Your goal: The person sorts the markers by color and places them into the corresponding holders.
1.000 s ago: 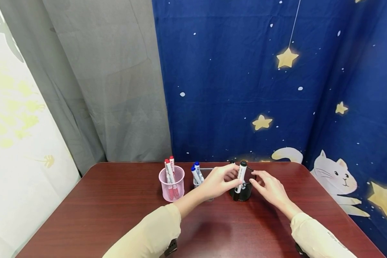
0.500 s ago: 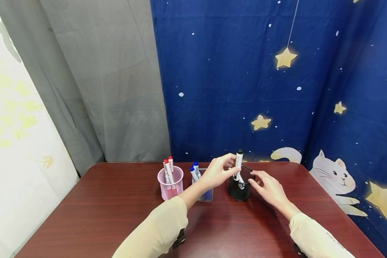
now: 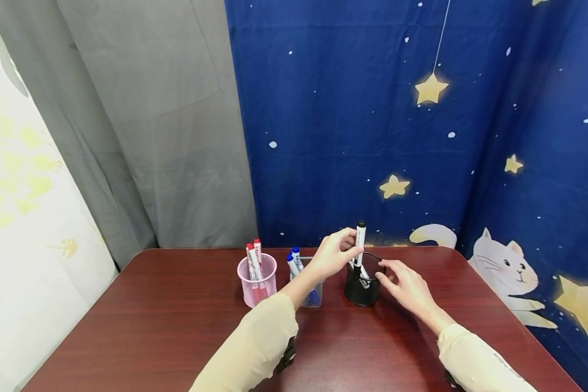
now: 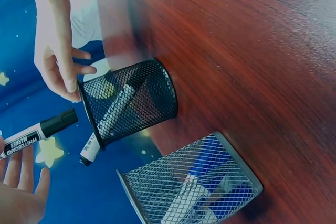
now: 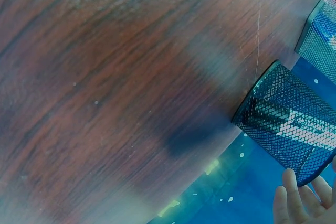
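My left hand [image 3: 331, 256] pinches a black-capped whiteboard marker [image 3: 360, 240] between thumb and fingers, holding it upright over the black mesh pen holder [image 3: 360, 295]. In the left wrist view the marker's lower black end [image 4: 59, 123] points at the holder's mouth, just outside its rim. Another whiteboard marker [image 4: 90, 149] leans inside that holder, one end sticking out past the rim. On the right side, my right hand [image 3: 408, 283] rests its loosely bent fingertips at the holder's rim. Those fingers [image 5: 292, 187] show at the rim in the right wrist view too.
Left of the black holder stands a grey rectangular mesh holder [image 4: 231, 150] with several blue markers [image 3: 294, 263]. A round pink mesh holder [image 3: 245, 286] with several red markers [image 3: 255, 262] is further left. They stand near the back of the reddish-brown table [image 3: 176, 326], before curtains.
My left hand has raised the marker from low in front of the black holder to above its rim, shifting slightly left. My right hand has stayed at the rim.
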Motion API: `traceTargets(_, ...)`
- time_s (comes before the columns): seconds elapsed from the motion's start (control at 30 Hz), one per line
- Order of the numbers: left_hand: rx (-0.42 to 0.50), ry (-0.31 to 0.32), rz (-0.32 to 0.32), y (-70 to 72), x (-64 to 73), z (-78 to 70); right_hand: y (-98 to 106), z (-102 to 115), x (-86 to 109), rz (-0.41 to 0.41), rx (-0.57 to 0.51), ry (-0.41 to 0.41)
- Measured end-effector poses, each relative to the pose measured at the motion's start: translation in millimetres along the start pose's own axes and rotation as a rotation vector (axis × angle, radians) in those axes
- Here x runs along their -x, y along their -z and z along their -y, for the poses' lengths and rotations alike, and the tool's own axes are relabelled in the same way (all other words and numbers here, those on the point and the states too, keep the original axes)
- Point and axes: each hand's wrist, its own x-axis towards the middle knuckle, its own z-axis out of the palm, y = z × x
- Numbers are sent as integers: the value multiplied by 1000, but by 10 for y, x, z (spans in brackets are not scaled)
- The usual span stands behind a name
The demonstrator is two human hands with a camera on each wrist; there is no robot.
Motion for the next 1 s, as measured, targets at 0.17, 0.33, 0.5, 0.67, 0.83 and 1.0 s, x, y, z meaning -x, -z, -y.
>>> traceTargets(0.17, -12, 22, -26, -20, -55, 30, -2, 19, 0, 4, -8, -1)
traceTargets(0.33, -20, 21, -35, -56, -82, 77, -1, 19, -2, 5, -10, 2)
traceTargets(0.5, -42, 22, -52, -109, -133, 85, -5, 6, 5, -3, -4, -2)
traceTargets(0.67, -58, 30, -65, -159, -169, 118, -8, 11, 15, -6, -8, -8)
traceTargets(0.83, -66, 72, -2, -185, -131, 167, -5, 10, 19, 2, -11, 1)
traceTargets(1.0, -123, 36, -36, -150, -88, 187, 9, 5, 6, 12, -14, -1)
